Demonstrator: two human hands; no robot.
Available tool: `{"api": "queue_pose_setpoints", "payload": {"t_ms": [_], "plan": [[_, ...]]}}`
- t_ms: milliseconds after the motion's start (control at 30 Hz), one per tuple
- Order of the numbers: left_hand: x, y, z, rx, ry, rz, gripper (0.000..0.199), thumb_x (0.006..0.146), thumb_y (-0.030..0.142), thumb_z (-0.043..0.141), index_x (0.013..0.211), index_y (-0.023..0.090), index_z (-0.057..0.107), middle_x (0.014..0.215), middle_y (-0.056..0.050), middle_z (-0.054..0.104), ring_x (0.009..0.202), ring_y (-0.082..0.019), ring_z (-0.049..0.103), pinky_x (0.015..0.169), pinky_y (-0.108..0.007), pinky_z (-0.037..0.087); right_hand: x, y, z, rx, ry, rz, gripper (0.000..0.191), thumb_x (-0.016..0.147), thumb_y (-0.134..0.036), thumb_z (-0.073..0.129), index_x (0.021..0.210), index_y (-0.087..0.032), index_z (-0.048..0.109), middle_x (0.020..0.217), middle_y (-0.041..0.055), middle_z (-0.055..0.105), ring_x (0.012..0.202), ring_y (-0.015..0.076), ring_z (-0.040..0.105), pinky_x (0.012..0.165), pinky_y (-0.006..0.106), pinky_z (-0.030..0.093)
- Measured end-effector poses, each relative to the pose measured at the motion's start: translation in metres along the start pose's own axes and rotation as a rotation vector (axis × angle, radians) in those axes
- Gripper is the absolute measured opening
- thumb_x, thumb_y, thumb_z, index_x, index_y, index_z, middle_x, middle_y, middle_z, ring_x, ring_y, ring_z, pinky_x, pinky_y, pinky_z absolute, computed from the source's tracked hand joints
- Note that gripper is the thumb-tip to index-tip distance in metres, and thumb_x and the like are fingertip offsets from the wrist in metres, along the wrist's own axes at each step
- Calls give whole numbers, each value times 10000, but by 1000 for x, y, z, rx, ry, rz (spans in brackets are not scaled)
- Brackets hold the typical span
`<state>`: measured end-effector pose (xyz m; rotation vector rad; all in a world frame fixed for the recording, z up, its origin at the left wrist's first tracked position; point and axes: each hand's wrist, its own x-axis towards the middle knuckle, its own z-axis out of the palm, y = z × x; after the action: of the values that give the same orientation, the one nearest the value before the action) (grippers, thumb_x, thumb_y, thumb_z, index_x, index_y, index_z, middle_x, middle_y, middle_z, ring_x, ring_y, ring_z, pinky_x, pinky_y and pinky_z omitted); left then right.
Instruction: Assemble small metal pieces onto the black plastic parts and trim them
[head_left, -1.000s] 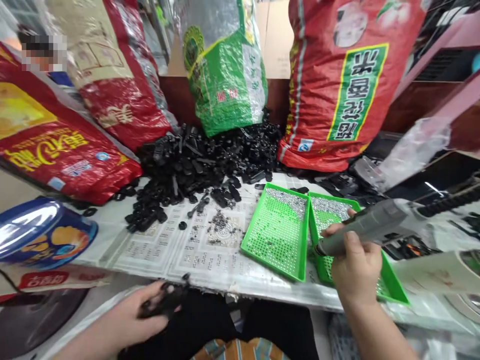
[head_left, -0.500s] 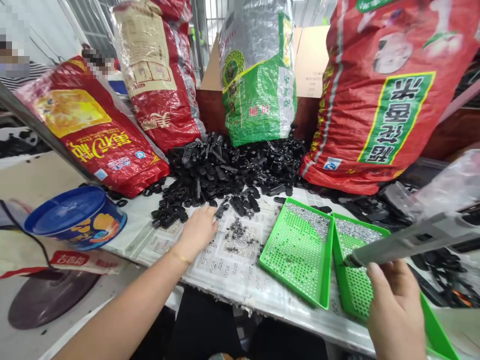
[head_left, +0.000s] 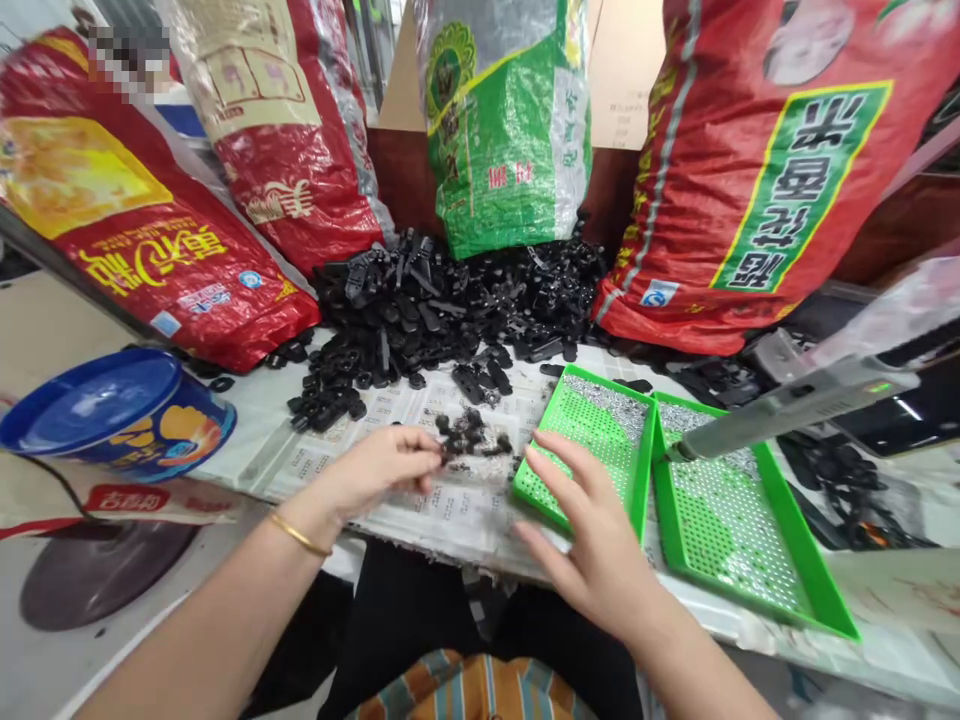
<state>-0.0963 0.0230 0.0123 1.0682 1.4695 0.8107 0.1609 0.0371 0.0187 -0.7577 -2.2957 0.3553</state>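
The small black bits (head_left: pixel 471 435) lie in a loose clump on the table (head_left: pixel 405 520), between the two hands. The clump is blurry, but it looks longest from side to side, from the left hand toward the right. It is just off the tips of the left hand (head_left: pixel 386 465), to the right of them, so the left hand is nearer. Those fingers are curled, with a narrow space by the thumb; I cannot tell if they pinch a bit. The right hand (head_left: pixel 592 530) has its fingers spread wide with nothing in them, over the near left corner of the left green tray (head_left: pixel 643 490).

The table top is flat, pale and printed. A big black heap (head_left: pixel 420 310) sits behind the clump, and the tray is close on the right. The grey tool (head_left: pixel 780 408) has its tip over the right green tray (head_left: pixel 806 550).
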Motion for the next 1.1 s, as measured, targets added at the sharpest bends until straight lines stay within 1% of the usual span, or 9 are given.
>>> {"api": "queue_pose_setpoints", "payload": {"t_ms": [133, 233, 333, 467, 600, 733, 833, 967, 1100], "plan": [[-32, -15, 18, -463, -173, -147, 228, 648, 269, 721, 748, 154, 552, 629, -11, 612, 503, -98, 544, 544, -226, 442, 20, -6, 35, 161, -263, 34, 452, 833, -212, 536, 1276, -221, 447, 1205, 105, 539, 1092, 216, 538, 893, 375, 501], [-46, -28, 35, -759, 42, -90, 233, 709, 310, 704, 842, 178, 566, 752, -11, 629, 637, -108, 586, 653, -248, 479, 18, -9, 60, 270, -170, 168, 292, 837, -152, 507, 1115, -222, 562, 951, 61, 621, 870, 162, 611, 767, 294, 534], [-52, -40, 54, -963, 196, -38, 230, 776, 346, 647, 958, 220, 582, 1055, -34, 613, 981, -158, 568, 801, -268, 466, 12, -18, 85, 220, -32, 237, 382, 823, -81, 446, 1172, -214, 530, 968, 78, 597, 884, 171, 597, 773, 314, 531], [-48, -52, 61, -1147, 266, -53, 200, 764, 294, 657, 917, 168, 636, 1020, -81, 636, 1003, -204, 567, 821, -308, 478, 15, -37, 102, 215, -179, 119, 480, 827, -114, 442, 1297, -210, 424, 1090, 121, 552, 970, 199, 561, 796, 353, 522], [-42, -63, 41, -1138, 474, -48, 216, 680, 273, 724, 818, 128, 644, 878, -75, 664, 826, -189, 627, 682, -264, 505, 49, -33, 98, 205, -346, 116, 252, 820, -321, 559, 1047, -230, 621, 1056, 72, 612, 975, 208, 560, 867, 367, 461], [-46, -67, 24, -921, 504, -106, 311, 674, 383, 725, 822, 135, 610, 764, -39, 652, 672, -165, 640, 559, -228, 477, 104, -5, 110, -135, -386, 338, 175, 851, -268, 488, 900, -181, 632, 897, 68, 645, 856, 196, 582, 792, 326, 437], [-50, -68, 22, -886, 483, -96, 314, 672, 405, 723, 760, 145, 569, 691, -15, 625, 747, -191, 652, 637, -254, 497, 134, 11, 134, -271, -414, 370, 185, 812, -227, 512, 927, -118, 606, 937, 134, 618, 871, 226, 582, 777, 322, 429], [-53, -69, 20, -937, 468, -98, 302, 678, 372, 724, 756, 153, 531, 722, -24, 636, 819, -217, 650, 700, -285, 492, 147, 16, 150, -268, -438, 373, 160, 775, -128, 474, 842, -86, 613, 939, 179, 612, 818, 229, 593, 731, 326, 431], [-53, -68, 16, -931, 523, -60, 278, 688, 334, 713, 805, 157, 534, 794, -30, 653, 772, -166, 634, 655, -240, 468, 133, 2, 130, -90, -436, 411, 121, 765, -173, 495, 796, -146, 609, 787, 73, 647, 714, 170, 590, 678, 292, 440]]}}
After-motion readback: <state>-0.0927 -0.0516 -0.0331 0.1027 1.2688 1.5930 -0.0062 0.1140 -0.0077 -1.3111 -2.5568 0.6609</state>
